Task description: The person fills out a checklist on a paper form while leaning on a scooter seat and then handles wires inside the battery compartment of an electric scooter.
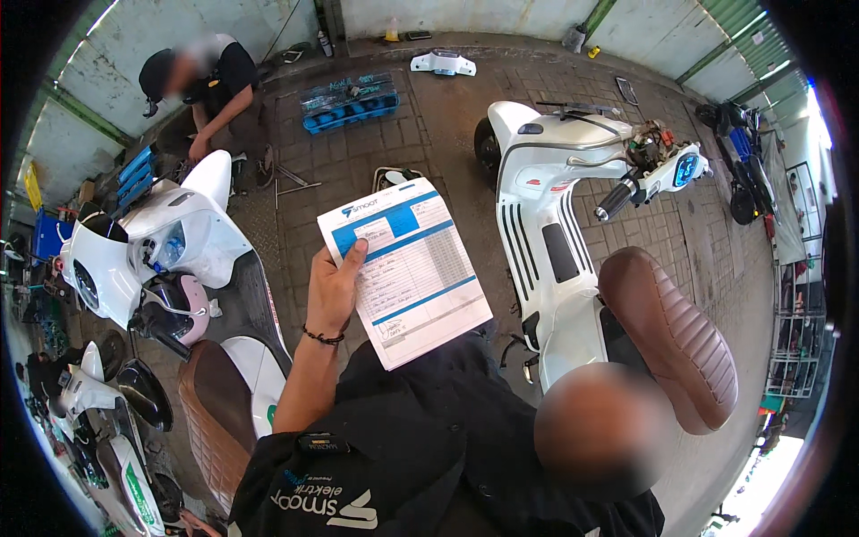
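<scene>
1. Paperwork comes first: your left hand [333, 291] holds up a white printed form with blue bands [404, 268], thumb pressed on the sheet's left edge and the other fingers hidden behind it, so you are gripping it at mid-height.
2. Your left wrist carries a dark beaded bracelet [323, 337], and the forearm rises from your black shirt [403, 447] at the bottom of the view.
3. Your right hand is nowhere in the head view, so you cannot tell what its fingers are doing.
4. The form hangs over the brick-paved floor [447, 116], between two white scooters.
5. The scooter on your right [555, 233] has a brown quilted seat [671, 336] and its handlebar cover is off, with wiring exposed.
6. The scooter on your left [170, 251] has a brown seat too, with a pale helmet [183, 304] resting by it.
7. Another person in black [215, 89] crouches near the far wall, just beside a blue crate [349, 103].
</scene>
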Available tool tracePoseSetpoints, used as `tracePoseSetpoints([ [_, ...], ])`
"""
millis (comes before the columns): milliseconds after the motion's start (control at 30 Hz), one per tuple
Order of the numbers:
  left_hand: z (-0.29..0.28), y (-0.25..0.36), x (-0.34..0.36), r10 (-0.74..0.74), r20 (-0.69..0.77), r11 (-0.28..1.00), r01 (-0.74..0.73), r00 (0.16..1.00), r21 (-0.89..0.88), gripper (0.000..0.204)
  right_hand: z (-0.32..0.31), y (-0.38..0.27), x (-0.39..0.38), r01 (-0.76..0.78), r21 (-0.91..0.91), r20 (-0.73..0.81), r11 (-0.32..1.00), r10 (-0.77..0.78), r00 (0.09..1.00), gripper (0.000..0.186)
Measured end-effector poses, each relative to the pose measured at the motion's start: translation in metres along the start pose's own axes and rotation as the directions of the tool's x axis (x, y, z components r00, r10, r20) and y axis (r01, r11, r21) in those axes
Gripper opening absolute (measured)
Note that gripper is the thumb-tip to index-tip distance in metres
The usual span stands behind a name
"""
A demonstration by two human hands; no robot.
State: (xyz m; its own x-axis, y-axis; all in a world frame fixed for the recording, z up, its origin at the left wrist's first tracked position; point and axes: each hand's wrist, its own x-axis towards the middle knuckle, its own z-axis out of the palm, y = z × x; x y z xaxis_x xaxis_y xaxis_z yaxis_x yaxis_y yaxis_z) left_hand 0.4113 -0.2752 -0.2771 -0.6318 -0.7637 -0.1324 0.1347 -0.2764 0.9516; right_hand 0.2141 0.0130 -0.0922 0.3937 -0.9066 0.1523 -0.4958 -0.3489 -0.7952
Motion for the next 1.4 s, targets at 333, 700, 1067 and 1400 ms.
tracePoseSetpoints([
  [333, 0.008, -0.003, -0.001, -0.018, 0.039, 0.999, 0.019, 0.999, -0.028, 0.030, 0.005, -0.014, -0.031, 0.737, 0.403, -0.867, 0.543, -0.031, 0.497, 0.027],
  [700, 0.025, -0.005, 0.001, -0.068, 0.124, 0.997, 0.072, 0.990, -0.028, 0.031, 0.026, 0.029, -0.066, 0.742, 0.209, -0.975, 0.637, 0.194, 0.108, 0.025],
  [1067, 0.069, -0.018, 0.010, -0.108, 0.263, 0.975, 0.050, 0.959, 0.216, 0.031, 0.061, 0.061, -0.100, 0.406, 0.282, -0.888, 0.869, 0.397, -0.233, 0.080],
  [1400, 0.203, -0.044, 0.000, -0.172, 0.619, 0.963, -0.001, 0.766, 0.269, 0.032, 0.079, 0.031, -0.187, 0.127, 0.097, -0.944, 0.987, 0.131, -0.302, 0.055],
])
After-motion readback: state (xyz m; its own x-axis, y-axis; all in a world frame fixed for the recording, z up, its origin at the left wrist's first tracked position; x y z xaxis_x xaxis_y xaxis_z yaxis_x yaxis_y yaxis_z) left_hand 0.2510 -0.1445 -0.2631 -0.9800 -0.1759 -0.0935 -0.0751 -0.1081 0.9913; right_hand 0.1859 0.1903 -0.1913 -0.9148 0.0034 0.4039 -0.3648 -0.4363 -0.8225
